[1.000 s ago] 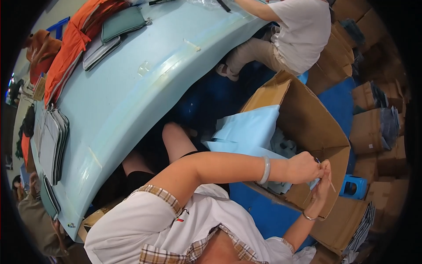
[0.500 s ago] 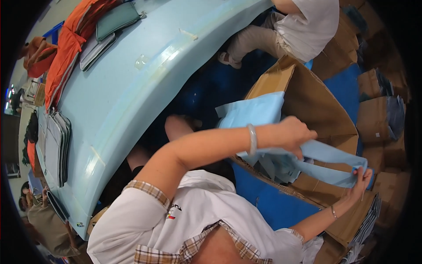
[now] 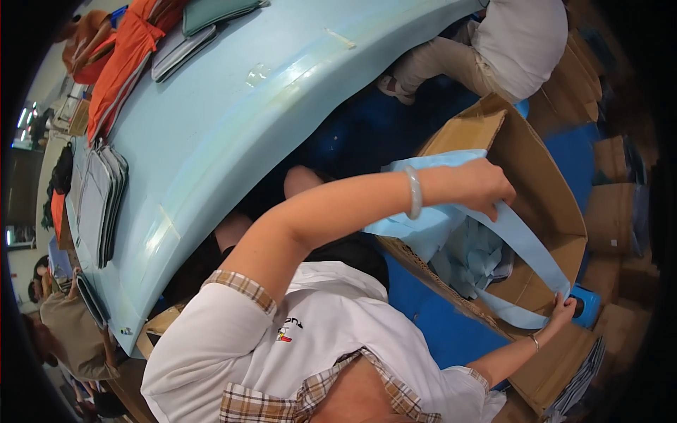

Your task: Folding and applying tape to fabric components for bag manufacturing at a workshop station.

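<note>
My left hand [image 3: 485, 186], with a pale bangle on its wrist, reaches over an open cardboard box [image 3: 546, 169]. Its fingers are closed on one end of a light blue fabric strip [image 3: 530, 241]. At the box's right side, my right hand [image 3: 562, 310] pinches the strip farther along. Between the hands the strip runs nearly straight, and its other part sags back into the box. More light blue fabric [image 3: 416, 229] drapes over the box's near left edge, partly hidden by my left forearm. Loose blue strips [image 3: 474, 257] lie crumpled inside the box.
A long light blue table [image 3: 211, 155] curves along the left, bearing stacked grey folded pieces [image 3: 104, 204], a green pouch [image 3: 218, 14] and orange fabric [image 3: 123, 70]. A seated person [image 3: 518, 49] is beyond the box. Cardboard cartons [image 3: 611, 215] line the right. A blue object [image 3: 587, 307] is beside my right hand.
The strip has opened out and is straighter between my hands. My right hand has moved down and a little left. My left hand has risen slightly, and the whole view has shifted.
</note>
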The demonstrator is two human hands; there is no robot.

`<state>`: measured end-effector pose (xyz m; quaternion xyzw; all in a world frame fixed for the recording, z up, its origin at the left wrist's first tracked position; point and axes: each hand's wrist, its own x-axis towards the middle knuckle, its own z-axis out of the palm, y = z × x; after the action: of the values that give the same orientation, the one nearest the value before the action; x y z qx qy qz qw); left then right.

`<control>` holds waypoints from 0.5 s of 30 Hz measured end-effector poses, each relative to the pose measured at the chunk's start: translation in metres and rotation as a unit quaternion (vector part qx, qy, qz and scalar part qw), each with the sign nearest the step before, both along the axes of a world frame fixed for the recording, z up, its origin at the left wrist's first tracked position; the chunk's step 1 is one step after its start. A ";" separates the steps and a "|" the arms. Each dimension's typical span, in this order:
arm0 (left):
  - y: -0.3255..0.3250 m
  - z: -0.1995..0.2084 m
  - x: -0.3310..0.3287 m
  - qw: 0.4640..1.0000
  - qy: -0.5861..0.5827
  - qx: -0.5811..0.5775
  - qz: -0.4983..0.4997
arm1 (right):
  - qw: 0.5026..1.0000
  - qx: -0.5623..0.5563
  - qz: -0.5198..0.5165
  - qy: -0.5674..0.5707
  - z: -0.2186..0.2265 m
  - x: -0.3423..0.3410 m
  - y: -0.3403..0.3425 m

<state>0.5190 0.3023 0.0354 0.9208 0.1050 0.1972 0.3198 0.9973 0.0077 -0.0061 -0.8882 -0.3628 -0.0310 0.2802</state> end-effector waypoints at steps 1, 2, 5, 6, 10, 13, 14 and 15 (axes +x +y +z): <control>-0.005 0.001 0.006 1.000 0.008 0.026 0.015 | 1.000 -0.001 0.002 0.000 -0.003 0.003 -0.003; -0.008 -0.001 0.009 0.998 0.029 0.052 0.022 | 0.991 -0.103 -0.002 -0.086 -0.005 -0.007 0.000; -0.007 -0.013 0.007 0.990 0.063 0.116 0.046 | 0.968 -0.201 0.042 -0.143 -0.005 -0.021 0.011; -0.006 -0.016 0.004 0.990 0.064 0.115 0.052 | 0.985 -0.159 0.057 -0.028 -0.008 -0.018 0.010; 0.004 -0.019 -0.023 0.991 -0.097 0.042 0.084 | 0.984 -0.067 0.112 0.123 -0.005 -0.029 0.029; 0.015 -0.008 -0.076 0.976 -0.150 -0.025 0.156 | 0.980 -0.044 0.168 0.095 0.015 -0.070 0.056; 0.020 -0.016 -0.092 0.969 -0.161 -0.037 0.184 | 0.977 -0.040 0.189 0.090 0.026 -0.092 0.066; 0.022 -0.026 -0.109 0.960 -0.171 -0.050 0.214 | 0.976 -0.048 0.194 0.089 0.035 -0.115 0.077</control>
<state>0.4104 0.3240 0.0096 0.8120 0.2532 0.4099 0.3294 0.8820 0.0847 0.0285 -0.8126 -0.5027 0.1201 0.2693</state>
